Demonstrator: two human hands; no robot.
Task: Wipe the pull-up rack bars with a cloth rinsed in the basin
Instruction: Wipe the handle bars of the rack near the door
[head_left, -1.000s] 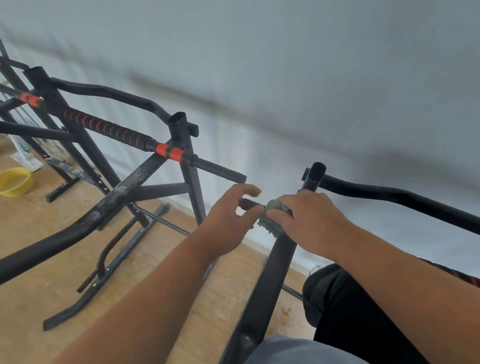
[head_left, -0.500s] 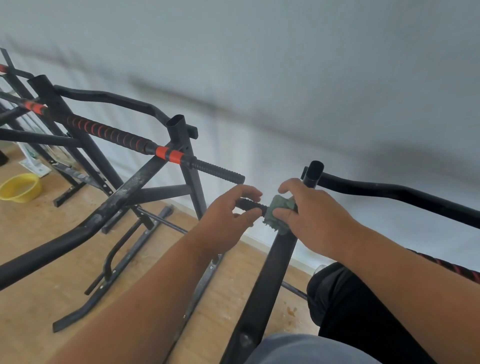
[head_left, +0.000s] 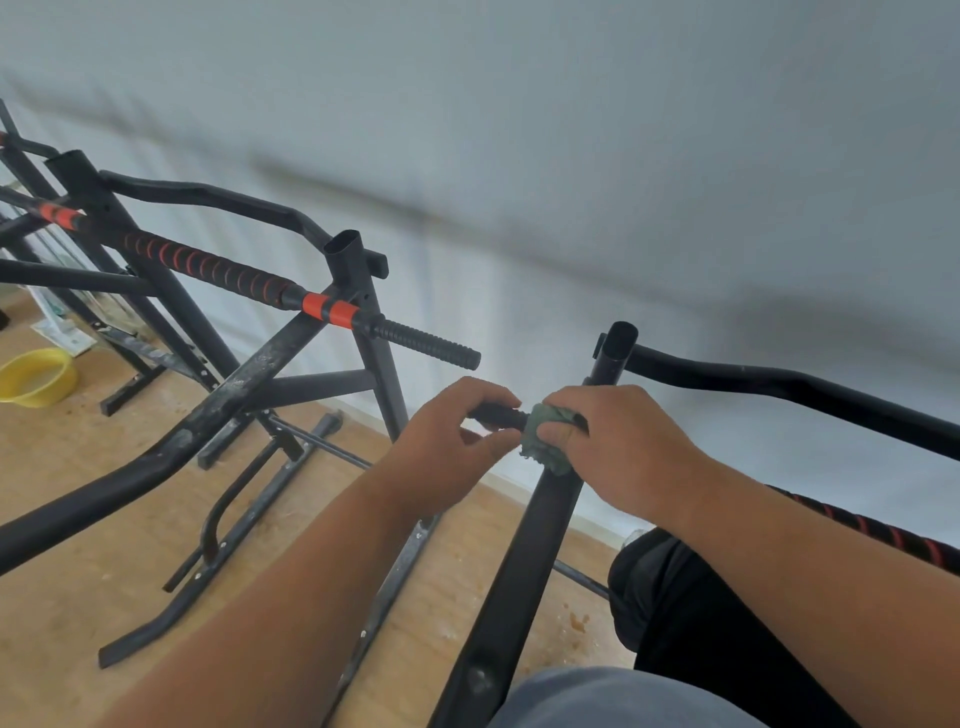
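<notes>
A black pull-up rack (head_left: 524, 561) stands right in front of me, its upright post rising between my arms. My right hand (head_left: 618, 441) grips a green cloth (head_left: 545, 441) wrapped around the short ribbed grip (head_left: 501, 414) that sticks out to the left of the post. My left hand (head_left: 447, 441) curls its fingers and thumb around the free end of that same grip, just left of the cloth. The rack's curved top bar (head_left: 805, 389) runs off to the right. A yellow basin (head_left: 36, 376) sits on the floor at the far left.
A second black rack (head_left: 249, 374) with a red-and-black foam bar (head_left: 223, 273) stands to the left, its base rails on the wooden floor (head_left: 130, 519). A white wall (head_left: 571, 156) lies close behind both racks. Papers lie near the basin.
The view has shifted slightly. My right hand has turned the cloth a little on the grip, and my left hand has closed tighter around the grip's end.
</notes>
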